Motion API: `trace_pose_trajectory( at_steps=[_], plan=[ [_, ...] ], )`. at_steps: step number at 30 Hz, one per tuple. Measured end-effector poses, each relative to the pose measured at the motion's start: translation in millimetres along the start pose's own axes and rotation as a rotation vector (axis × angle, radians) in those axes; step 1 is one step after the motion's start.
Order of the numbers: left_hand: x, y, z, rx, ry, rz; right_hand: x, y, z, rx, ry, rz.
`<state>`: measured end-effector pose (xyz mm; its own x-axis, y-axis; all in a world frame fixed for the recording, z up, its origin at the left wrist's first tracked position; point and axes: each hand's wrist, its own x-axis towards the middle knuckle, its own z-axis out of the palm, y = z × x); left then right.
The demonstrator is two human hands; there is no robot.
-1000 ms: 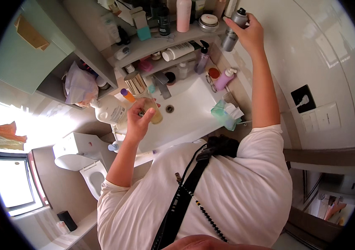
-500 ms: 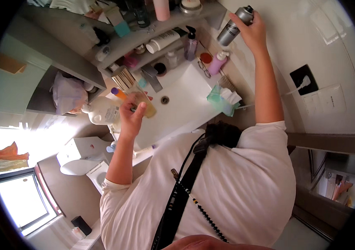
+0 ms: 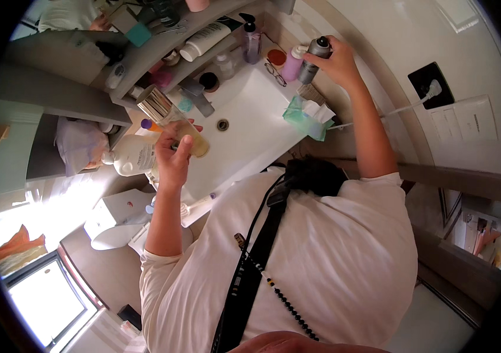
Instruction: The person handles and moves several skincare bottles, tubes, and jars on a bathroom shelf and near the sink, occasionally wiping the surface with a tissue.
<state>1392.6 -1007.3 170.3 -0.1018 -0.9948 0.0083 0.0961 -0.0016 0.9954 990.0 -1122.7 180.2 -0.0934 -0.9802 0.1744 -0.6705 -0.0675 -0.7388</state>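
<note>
At the near edge: a white, softly creased cloth shirt (image 3: 327, 247) is crossed by a flat black strap (image 3: 259, 265), beside which a string of round, glossy dark beads (image 3: 289, 309) is hung.
Left grip: over the left part of the basin, a tall clear bottle (image 3: 198, 145) is held tilted in the left hand (image 3: 171, 156), with thumb and fingers closed about it; pale yellow liquid is seen in its lower end, and it is topped by a shiny metallic cap (image 3: 155, 103).
Right grip: beyond the basin's right corner, a slim grey metal spray can (image 3: 309, 70) with a black nozzle is clasped near its top by the right hand (image 3: 336, 62); whether its base is touching the ledge cannot be told.
Basin: smooth white glazed walls (image 3: 250, 138) are sloped around a round dark drain (image 3: 222, 125), faced by a blocky grey faucet (image 3: 197, 98).
Right ledge: a crinkled green tissue packet (image 3: 304, 123), thin-framed spectacles (image 3: 275, 75) and a lavender pump bottle (image 3: 291, 65) are set out, the last just beside the can.
Left side: a rounded white plastic jug (image 3: 133, 156) is placed near the left hand.
Shelf: a white tube (image 3: 208, 40) is laid flat.
Right wall: a white plug (image 3: 434, 88) is seated in a square black socket (image 3: 418, 76).
</note>
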Motion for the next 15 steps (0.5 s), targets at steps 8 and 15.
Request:
trace_pose_trajectory(
  at_steps=[8, 15],
  plan=[
    [8, -9, 17, 0.009, -0.138, -0.026, -90, -18, -17, 0.114, -0.168, 0.106],
    [3, -21, 52, -0.01, -0.4, -0.084, -203, -1, -36, 0.009, -0.187, 0.33]
  ],
)
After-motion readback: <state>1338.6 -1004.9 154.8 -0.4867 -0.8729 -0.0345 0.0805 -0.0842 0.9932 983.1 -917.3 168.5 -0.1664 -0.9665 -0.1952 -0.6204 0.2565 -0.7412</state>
